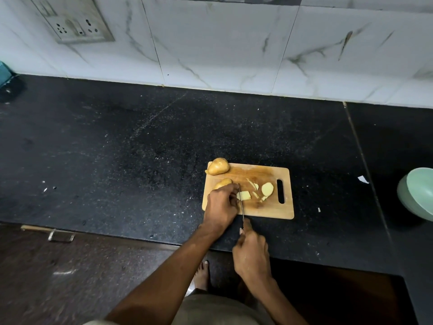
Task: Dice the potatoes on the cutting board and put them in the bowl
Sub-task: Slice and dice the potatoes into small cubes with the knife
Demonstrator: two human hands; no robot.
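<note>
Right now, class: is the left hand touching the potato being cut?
Touching. The head view shows the left hand resting its fingers on the potato beside the knife.

Both bare forearms reach forward and away from the body, the left one crossing on a long diagonal from lower left, the right one shorter and steeper from lower right. The left hand (221,202) lies knuckles up, wrist slightly bent, its fingers curled downward and bunched at the tips, pressing onto what lies beneath them. The right hand (251,250) sits nearer the body, back of the hand upward, fingers wrapped tight in a fist round a handle, with the thumb (247,224) stretched forward along its top. The two hands are close but apart. One bare foot (203,274) shows on the floor between the forearms.
</note>
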